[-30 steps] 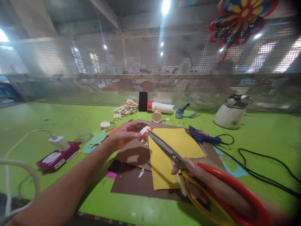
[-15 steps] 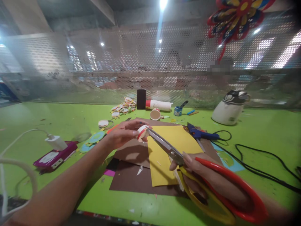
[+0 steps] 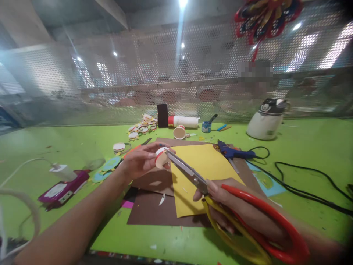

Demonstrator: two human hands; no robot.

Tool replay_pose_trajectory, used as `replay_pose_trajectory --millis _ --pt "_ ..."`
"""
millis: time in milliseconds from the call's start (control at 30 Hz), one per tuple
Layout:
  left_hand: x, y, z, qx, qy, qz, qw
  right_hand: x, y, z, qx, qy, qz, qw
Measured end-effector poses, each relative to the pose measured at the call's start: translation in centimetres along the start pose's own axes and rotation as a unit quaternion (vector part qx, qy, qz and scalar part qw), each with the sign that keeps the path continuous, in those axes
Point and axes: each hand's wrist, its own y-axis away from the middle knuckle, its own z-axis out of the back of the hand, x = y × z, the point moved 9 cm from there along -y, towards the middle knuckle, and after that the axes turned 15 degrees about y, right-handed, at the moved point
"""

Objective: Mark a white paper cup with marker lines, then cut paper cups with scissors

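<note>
Between the fingers and thumb of my left hand is a small round paper cup piece, white with a red stripe along its rim. My right hand grips scissors with one red and one yellow handle loop. The blade tips meet the top edge of the paper piece, and the blades lie nearly together. Below both hands lie a yellow sheet and dark brown card, with white paper scraps on the card.
A blue glue gun with a black cord lies to the right, near a white kettle. At the back are stacked paper cups, a phone and a pile of striped rounds. A purple power strip sits left.
The paper piece has turned so more of its inner face shows. The scissors stay at its edge, and the whole view has shifted slightly.
</note>
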Motion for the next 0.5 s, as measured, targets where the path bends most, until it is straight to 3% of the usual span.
replay_pose_trajectory --millis 200,500 --pt "0.3 -0.2 0.2 -0.016 0.011 -0.002 1.0 -0.4 -0.3 0.4 -0.015 -0.023 0.005 1.0" --pt "-0.3 -0.1 -0.1 0.0 0.062 -0.017 0.998 -0.6 0.1 -0.8 0.02 -0.108 -0.025 0.994"
